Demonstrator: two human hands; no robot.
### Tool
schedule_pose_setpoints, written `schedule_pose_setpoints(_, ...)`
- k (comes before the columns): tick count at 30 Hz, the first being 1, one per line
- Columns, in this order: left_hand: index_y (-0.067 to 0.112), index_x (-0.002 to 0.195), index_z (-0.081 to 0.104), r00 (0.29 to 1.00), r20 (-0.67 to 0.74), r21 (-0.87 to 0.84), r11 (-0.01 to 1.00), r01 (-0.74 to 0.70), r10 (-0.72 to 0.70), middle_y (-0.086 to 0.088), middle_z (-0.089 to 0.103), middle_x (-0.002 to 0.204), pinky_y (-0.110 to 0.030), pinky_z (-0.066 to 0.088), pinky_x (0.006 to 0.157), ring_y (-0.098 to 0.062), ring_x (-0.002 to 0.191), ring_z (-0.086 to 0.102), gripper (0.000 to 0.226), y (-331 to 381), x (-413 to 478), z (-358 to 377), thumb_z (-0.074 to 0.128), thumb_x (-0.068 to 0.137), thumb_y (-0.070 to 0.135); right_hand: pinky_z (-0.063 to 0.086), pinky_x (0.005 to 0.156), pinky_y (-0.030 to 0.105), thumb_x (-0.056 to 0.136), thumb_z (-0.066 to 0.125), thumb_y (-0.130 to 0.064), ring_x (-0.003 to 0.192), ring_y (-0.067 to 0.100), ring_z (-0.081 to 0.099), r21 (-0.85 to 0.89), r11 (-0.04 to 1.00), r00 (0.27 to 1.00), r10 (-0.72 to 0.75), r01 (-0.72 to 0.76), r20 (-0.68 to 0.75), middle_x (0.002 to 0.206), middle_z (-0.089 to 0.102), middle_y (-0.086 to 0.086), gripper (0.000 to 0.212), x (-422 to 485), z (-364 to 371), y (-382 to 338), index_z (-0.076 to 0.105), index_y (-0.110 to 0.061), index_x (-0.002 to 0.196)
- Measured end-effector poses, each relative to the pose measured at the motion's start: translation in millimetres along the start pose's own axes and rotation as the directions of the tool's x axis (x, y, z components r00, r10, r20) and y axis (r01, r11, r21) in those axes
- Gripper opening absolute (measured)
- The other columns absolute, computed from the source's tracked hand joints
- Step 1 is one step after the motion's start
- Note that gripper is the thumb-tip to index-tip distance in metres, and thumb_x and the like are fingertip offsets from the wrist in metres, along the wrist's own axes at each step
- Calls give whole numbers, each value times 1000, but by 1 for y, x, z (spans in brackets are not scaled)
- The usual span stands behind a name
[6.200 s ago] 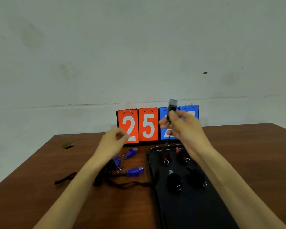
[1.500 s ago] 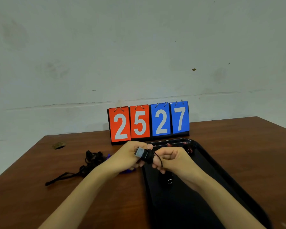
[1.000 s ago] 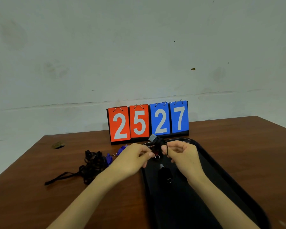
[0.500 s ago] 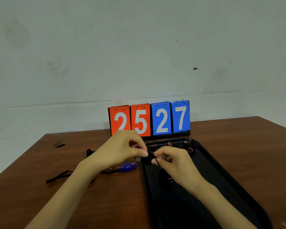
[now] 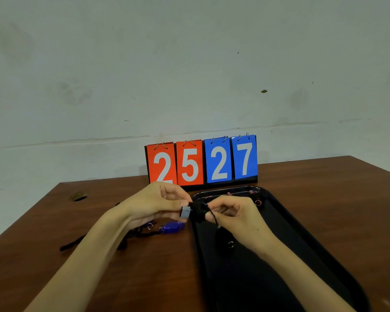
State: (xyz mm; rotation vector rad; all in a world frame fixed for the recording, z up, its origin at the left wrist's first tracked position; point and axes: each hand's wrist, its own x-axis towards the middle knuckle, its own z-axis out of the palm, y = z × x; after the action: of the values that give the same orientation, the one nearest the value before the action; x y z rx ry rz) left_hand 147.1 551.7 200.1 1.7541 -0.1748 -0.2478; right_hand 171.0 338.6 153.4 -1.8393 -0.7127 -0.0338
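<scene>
Pinching one black whistle [image 5: 193, 213] with left hand [image 5: 154, 204] and right hand [image 5: 234, 216].

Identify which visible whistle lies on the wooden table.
The blue whistle, left of the tray; the held whistle and the tray's whistle are black.

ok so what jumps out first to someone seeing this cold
The flip scoreboard at the back of the table, red 25 beside blue 27, is brightest. In front of it the left hand and right hand pinch a small black whistle between them, over the far end of the black tray. A blue whistle lies on the table beside the tray.
</scene>
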Motion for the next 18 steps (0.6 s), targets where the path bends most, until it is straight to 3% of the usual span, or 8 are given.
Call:
schedule_pose_setpoints(5, 1, 89, 68, 999, -5, -7, 999, 33, -33, -19, 71, 94, -27, 58, 67, -27, 86, 70, 14, -2, 2, -2, 62, 79, -6, 55, 78, 24, 80, 69, -13, 83, 14, 65, -10, 1000, 1000, 23, -23, 11, 86, 69, 1, 14, 1, -1, 4, 71, -21, 92)
schedule_pose_setpoints(10, 7, 79, 73, 1000, 0, 122, 993, 10, -11, -11, 73, 84, -22, 57, 65, -20, 77, 70, 14, -1, 1, -2, 67, 77, -5, 53, 77, 17, 80, 68, -11, 85, 10, 66, 27, 999, 997, 41, -43, 59, 87, 70, -1, 14, 1, -1, 3, 70, -22, 88)
schedule_pose_setpoints(13, 10, 81, 69, 998, 46, 196, 980, -41, 33, -7, 71, 81, -21, 54, 65, -18, 75, 68, 19, -1, 0, -2, 66, 76, -8, 53, 78, 17, 81, 67, -8, 84, 11, 66, 61, 997, 994, 31, -38, 107, 86, 70, -1, 14, 1, 1, 1, 70, -21, 86)
schedule_pose_setpoints(18, 16, 86, 68, 988, 152, 166, 984, -58, 33, -7, 68, 87, -20, 52, 64, -21, 77, 62, 21, -5, -3, -4, 66, 78, -4, 52, 68, 16, 83, 65, -7, 75, 6, 64, 139, 988, 982, 47, -73, 181, 78, 69, -6, 14, -1, 4, 0, 70, -20, 86)
